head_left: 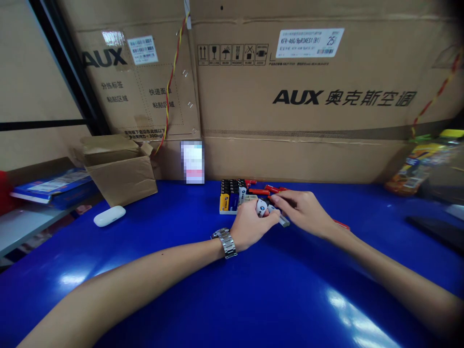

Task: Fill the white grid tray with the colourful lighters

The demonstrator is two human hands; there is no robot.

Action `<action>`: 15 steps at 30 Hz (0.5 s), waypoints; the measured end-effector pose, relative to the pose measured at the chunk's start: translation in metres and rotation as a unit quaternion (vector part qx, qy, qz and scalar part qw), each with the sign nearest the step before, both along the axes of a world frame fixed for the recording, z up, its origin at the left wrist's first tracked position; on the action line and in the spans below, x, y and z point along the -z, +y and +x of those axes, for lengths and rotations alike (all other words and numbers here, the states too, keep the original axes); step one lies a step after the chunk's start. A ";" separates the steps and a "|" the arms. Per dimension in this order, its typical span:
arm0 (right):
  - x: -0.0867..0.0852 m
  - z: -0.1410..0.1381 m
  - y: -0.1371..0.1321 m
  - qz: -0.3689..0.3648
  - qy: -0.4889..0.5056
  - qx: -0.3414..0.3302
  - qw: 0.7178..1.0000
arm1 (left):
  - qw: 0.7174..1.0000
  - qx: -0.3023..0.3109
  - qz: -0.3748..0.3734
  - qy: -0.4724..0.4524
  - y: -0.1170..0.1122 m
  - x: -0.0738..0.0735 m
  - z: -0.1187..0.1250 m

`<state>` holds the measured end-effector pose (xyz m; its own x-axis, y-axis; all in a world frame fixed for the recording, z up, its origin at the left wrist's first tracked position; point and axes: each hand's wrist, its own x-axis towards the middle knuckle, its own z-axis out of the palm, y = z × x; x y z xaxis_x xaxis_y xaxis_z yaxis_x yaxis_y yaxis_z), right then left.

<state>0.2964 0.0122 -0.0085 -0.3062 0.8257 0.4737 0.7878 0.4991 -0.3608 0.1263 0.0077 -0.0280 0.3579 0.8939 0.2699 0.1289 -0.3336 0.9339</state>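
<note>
My left hand (251, 224), with a metal watch (227, 243) on its wrist, is closed on white lighters (261, 208) with round blue marks. One of them points down to the right and shows a greyish end. Thumb and fingers of my right hand (302, 209) are pinched together just beside these lighters; what lies between them is too small to make out. Partly behind my left hand stands a white tray (227, 212) with rows of upright black-topped lighters, among them a yellow lighter (224, 201) and a blue lighter (234, 201). Several red lighters (258, 192) lie behind my hands.
Large cardboard boxes (308, 130) wall off the back of the blue table (203, 290). On the left are a small open carton (125, 176) and a white rounded case (109, 216). A drink bottle (416, 166) and a dark flat object (435, 231) lie at right.
</note>
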 end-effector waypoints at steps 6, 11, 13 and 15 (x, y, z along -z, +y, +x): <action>-0.009 -0.013 -0.012 -0.030 0.086 -0.038 0.995 | 0.999 0.012 0.026 0.041 -0.001 -0.001 0.001; -0.012 -0.019 -0.011 -0.055 0.106 -0.061 0.991 | 0.998 0.020 0.034 0.057 -0.001 0.001 0.000; -0.017 -0.015 -0.009 -0.086 0.154 -0.063 0.982 | 0.998 0.032 0.018 0.053 0.000 0.002 0.000; -0.025 -0.009 -0.006 -0.089 0.219 -0.041 0.971 | 0.997 0.046 0.000 0.055 0.000 0.003 0.000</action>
<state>0.2877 0.0060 0.0164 -0.1761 0.8876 0.4257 0.5003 0.4531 -0.7378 0.1261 0.0076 -0.0308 0.4650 0.8564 0.2245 0.1995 -0.3484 0.9159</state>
